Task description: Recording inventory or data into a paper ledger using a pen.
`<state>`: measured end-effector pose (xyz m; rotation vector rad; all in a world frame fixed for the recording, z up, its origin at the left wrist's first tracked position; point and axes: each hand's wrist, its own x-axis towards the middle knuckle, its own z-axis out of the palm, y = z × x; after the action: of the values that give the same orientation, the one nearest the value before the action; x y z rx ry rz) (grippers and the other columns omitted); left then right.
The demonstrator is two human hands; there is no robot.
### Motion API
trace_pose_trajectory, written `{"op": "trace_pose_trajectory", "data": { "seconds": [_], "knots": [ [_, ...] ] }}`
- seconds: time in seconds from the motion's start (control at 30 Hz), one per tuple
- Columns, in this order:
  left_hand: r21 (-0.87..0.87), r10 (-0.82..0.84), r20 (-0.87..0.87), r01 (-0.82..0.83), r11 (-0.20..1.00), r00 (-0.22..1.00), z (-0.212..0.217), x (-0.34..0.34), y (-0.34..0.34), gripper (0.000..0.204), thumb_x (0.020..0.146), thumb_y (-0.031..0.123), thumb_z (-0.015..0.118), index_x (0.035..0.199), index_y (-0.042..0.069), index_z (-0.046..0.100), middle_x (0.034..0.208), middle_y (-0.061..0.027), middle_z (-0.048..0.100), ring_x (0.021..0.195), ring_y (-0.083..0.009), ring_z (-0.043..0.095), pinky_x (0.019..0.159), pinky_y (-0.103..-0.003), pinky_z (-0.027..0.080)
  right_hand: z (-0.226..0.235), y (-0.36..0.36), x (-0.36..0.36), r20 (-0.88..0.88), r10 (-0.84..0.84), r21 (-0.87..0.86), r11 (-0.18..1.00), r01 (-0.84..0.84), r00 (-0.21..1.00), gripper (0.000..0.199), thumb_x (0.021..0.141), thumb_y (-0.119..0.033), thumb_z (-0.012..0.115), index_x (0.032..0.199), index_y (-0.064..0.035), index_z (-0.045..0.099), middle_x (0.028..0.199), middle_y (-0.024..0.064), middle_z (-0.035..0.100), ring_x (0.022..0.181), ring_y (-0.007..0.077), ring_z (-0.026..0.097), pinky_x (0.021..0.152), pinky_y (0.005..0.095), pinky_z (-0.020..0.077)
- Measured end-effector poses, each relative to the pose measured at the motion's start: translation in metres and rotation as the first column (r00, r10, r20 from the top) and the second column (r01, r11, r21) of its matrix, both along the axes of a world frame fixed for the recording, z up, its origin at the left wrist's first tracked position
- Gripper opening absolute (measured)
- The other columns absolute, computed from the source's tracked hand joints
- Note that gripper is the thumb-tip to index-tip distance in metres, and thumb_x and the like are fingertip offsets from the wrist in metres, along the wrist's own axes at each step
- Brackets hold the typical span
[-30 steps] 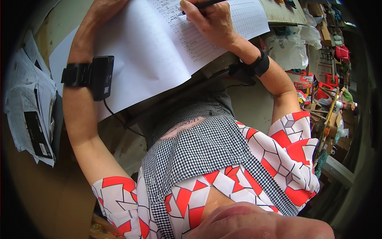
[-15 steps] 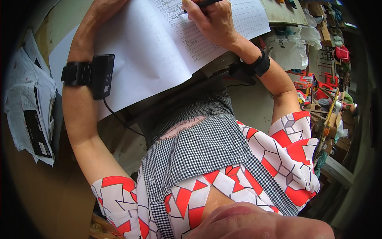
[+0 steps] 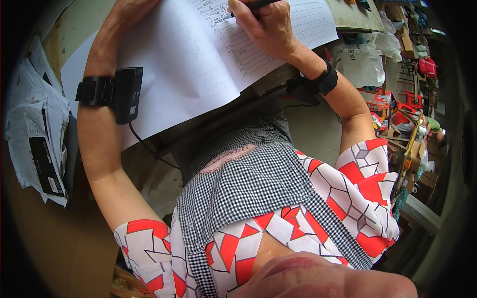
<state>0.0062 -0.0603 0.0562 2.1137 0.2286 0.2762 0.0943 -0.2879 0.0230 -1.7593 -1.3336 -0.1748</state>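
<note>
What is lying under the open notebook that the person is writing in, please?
The open notebook rests on a greyish desk top, bare only around the pages. The right hand with the pen covers part of the page; anything beneath is hidden.

A dark pen (image 3: pixel 258 5) is resting tip-down on an open white ruled notebook (image 3: pixel 198 64), which is lying flat.
</note>
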Motion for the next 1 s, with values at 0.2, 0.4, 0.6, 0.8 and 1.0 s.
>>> {"op": "trace_pose_trajectory", "data": {
  "seconds": [0.2, 0.4, 0.6, 0.8, 1.0],
  "knots": [
    [-0.028, -0.017, 0.015, 0.017, 0.999, 1.000, -0.005, 0.005, 0.001, 0.028, 0.086, 0.018, 0.057, 0.104, -0.001, 0.069, 0.095, -0.0099, 0.070, 0.087, -0.0175, 0.063, 0.082, -0.030, 0.050, -0.006, -0.002, 0.004, -0.005, 0.008, -0.014, 1.000, -0.008, 1.000, 0.017, 0.090, -0.006, 0.059, 0.073, -0.0003, 0.059, 0.050, 0.0027, 0.047, 0.042, 0.0097, 0.043, 0.039, 0.0283, 0.0346],
    [-0.009, -0.013, 0.012, 0.014, 1.000, 1.000, 0.004, 0.001, -0.009, 0.029, 0.086, 0.018, 0.058, 0.104, -0.001, 0.069, 0.094, -0.0108, 0.070, 0.087, -0.0183, 0.064, 0.082, -0.031, 0.050, -0.006, -0.003, 0.003, -0.034, -0.016, -0.003, 1.000, 0.016, 0.999, 0.018, 0.090, -0.006, 0.057, 0.073, -0.0002, 0.057, 0.050, 0.0024, 0.046, 0.042, 0.0092, 0.042, 0.039, 0.0280, 0.0342],
    [-0.009, 0.000, -0.009, 0.000, 1.000, 1.000, -0.002, 0.004, -0.001, 0.030, 0.085, 0.018, 0.058, 0.104, -0.001, 0.069, 0.095, -0.0116, 0.070, 0.087, -0.0192, 0.064, 0.083, -0.031, 0.050, -0.005, -0.004, 0.002, -0.014, -0.033, -0.002, 0.999, 0.033, 0.999, 0.018, 0.090, -0.007, 0.057, 0.074, -0.0004, 0.057, 0.050, 0.0042, 0.045, 0.042, 0.0103, 0.041, 0.040, 0.0294, 0.0341],
    [0.002, -0.053, 0.021, 0.053, 0.999, 0.998, -0.009, 0.018, -0.005, 0.031, 0.084, 0.016, 0.056, 0.105, -0.003, 0.068, 0.094, -0.0119, 0.070, 0.087, -0.0189, 0.064, 0.081, -0.030, 0.050, -0.010, -0.011, 0.008, -0.350, -0.012, 0.106, 0.993, 0.052, 0.937, 0.020, 0.093, -0.010, 0.056, 0.077, -0.0007, 0.061, 0.052, -0.0016, 0.048, 0.044, 0.0079, 0.042, 0.039, 0.0248, 0.0313],
    [0.046, 0.025, 0.012, -0.025, 0.999, 1.000, 0.008, -0.009, 0.000, 0.031, 0.083, 0.015, 0.055, 0.103, -0.003, 0.069, 0.090, -0.0110, 0.070, 0.084, -0.0176, 0.063, 0.078, -0.030, 0.051, 0.002, -0.016, 0.021, -0.803, 0.283, 0.316, 0.949, -0.028, 0.525, 0.025, 0.097, -0.016, 0.053, 0.079, -0.0025, 0.065, 0.052, -0.0039, 0.048, 0.039, 0.0042, 0.036, 0.036, 0.0216, 0.0273]
  ]
}}
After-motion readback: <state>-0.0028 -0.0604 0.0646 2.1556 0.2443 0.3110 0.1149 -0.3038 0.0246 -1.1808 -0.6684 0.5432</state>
